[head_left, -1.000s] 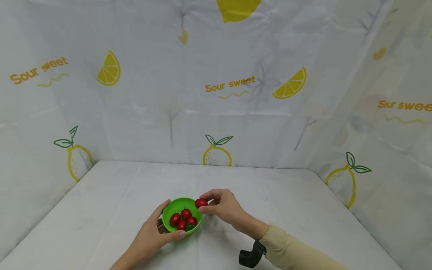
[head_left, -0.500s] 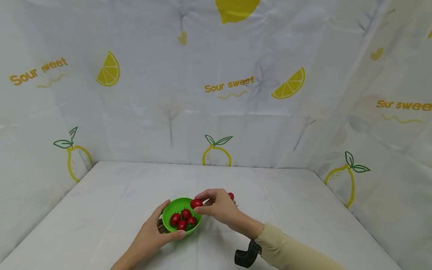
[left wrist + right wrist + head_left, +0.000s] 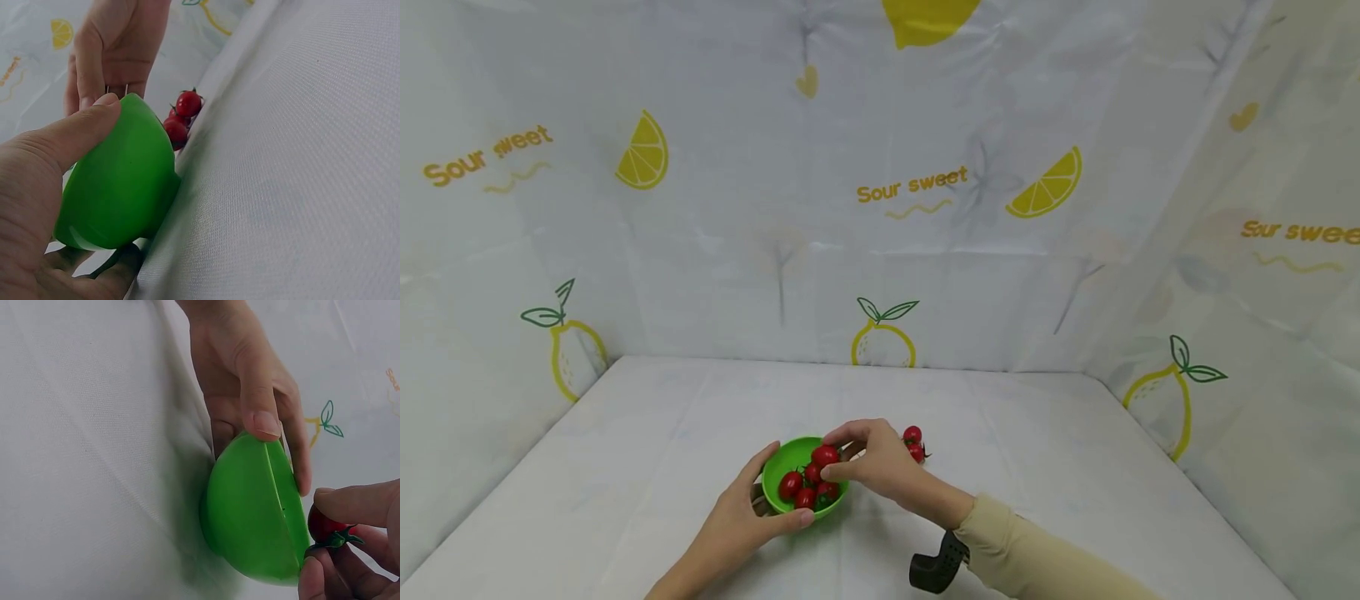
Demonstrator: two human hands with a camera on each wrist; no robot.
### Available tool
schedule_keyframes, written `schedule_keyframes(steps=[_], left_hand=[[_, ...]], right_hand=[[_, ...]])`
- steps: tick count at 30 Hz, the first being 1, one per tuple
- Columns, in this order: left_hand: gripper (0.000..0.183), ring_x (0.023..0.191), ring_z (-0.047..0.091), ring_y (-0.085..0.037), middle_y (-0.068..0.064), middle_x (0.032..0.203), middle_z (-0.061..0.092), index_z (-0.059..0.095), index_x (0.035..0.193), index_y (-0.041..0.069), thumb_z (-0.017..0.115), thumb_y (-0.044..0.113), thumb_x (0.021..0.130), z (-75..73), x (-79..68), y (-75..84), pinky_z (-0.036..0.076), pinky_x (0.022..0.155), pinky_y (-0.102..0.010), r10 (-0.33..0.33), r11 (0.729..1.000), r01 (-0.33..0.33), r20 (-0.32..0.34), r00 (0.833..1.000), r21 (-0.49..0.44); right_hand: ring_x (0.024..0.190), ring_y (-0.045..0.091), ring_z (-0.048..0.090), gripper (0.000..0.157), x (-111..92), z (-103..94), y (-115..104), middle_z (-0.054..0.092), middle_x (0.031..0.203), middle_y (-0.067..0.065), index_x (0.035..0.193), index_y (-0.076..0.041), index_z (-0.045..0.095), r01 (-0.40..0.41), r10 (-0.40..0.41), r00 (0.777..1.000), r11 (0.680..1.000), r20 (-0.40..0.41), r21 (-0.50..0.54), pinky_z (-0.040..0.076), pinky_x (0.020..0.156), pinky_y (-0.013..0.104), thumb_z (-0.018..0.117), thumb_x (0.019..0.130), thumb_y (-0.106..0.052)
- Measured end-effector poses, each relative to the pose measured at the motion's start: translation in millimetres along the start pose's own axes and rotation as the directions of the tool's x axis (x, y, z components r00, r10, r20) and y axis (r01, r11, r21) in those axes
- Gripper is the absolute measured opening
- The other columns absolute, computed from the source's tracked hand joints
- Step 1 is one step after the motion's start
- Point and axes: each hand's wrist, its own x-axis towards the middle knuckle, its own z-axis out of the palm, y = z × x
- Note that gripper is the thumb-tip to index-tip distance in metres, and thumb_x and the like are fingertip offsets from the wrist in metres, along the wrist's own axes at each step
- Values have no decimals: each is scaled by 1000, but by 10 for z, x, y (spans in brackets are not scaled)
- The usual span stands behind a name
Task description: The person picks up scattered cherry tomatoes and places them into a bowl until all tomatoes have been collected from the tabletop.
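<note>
A green bowl (image 3: pixel 790 457) stands on the white table with several red cherry tomatoes (image 3: pixel 791 484) inside. My left hand (image 3: pixel 741 512) grips it from the left, thumb on the near rim and fingers round the far side. Over the bowl's right side, my right hand (image 3: pixel 880 462) pinches one cherry tomato (image 3: pixel 824 455) between thumb and fingers. In the right wrist view that cherry tomato (image 3: pixel 325 526) shows a green stem and sits right at the rim.
Behind my right hand, a few more cherry tomatoes (image 3: pixel 913 435) lie on the white tabletop (image 3: pixel 1000 467). A black curved device (image 3: pixel 938 568) hangs under my right wrist. Lemon-printed sheeting (image 3: pixel 737 208) rises at the back and sides.
My right hand has moved left with its cherry tomato, from the bowl's right rim to over the inside. Cherry tomatoes behind that hand have come into view. The left hand stays on the bowl.
</note>
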Motion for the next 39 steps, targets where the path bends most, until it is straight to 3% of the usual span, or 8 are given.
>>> schedule_keyframes(steps=[14, 19, 23, 27, 34, 39], left_hand=[[102, 123, 53, -31, -10, 147, 42, 29, 154, 18, 88, 35, 74, 2, 11, -21, 50, 95, -37, 7, 1000, -7, 2, 1000, -3], [101, 125, 51, -32, -10, 149, 40, 29, 154, 18, 88, 37, 73, 5, 6, -13, 46, 100, -43, 7, 1000, -7, -7, 1000, 22], [101, 126, 50, -33, -10, 150, 39, 30, 154, 18, 88, 38, 73, 3, 0, -1, 44, 101, -46, -1, 1000, 1, -11, 1000, 28], [102, 127, 50, -34, -11, 150, 39, 29, 154, 18, 88, 37, 73, 3, 2, 5, 44, 102, -45, 2, 1000, -1, -13, 1000, 25], [104, 129, 48, -37, -14, 152, 35, 28, 155, 16, 89, 36, 73, 2, 1, 6, 44, 102, -44, -2, 1000, 2, -11, 1000, 28], [103, 128, 48, -37, -14, 152, 36, 28, 154, 16, 88, 36, 73, 8, -4, 11, 44, 101, -44, 2, 999, -2, -8, 1000, 36]], right_hand=[[92, 23, 63, 29, 7, -37, 5, 70, 102, 4, 108, -6, 73, 20, -21, 999, 999, 34, 44, 54, 73, 32, 81, 80, -8], [90, 22, 64, 23, -7, -178, 23, 69, 104, 9, 105, -8, 73, 10, -9, 1000, 995, -15, 95, 56, 71, 44, 79, 83, -12], [85, 21, 65, 21, -1, -332, 62, 70, 99, 9, 104, -8, 73, -22, 29, 998, 993, -57, 118, 56, 70, 41, 78, 85, -15], [86, 20, 66, 22, 1, -499, 121, 70, 97, 7, 105, -6, 72, -46, 57, 993, 993, -100, 104, 55, 72, 35, 78, 85, -14], [87, 19, 66, 24, -10, -723, 284, 70, 96, 7, 106, -4, 71, -78, 86, 982, 996, -167, 54, 55, 81, 45, 78, 85, -12], [86, 18, 66, 22, -30, -813, 364, 70, 93, 5, 104, -3, 71, -106, 106, 978, 994, -181, 6, 54, 83, 45, 78, 85, -12]])
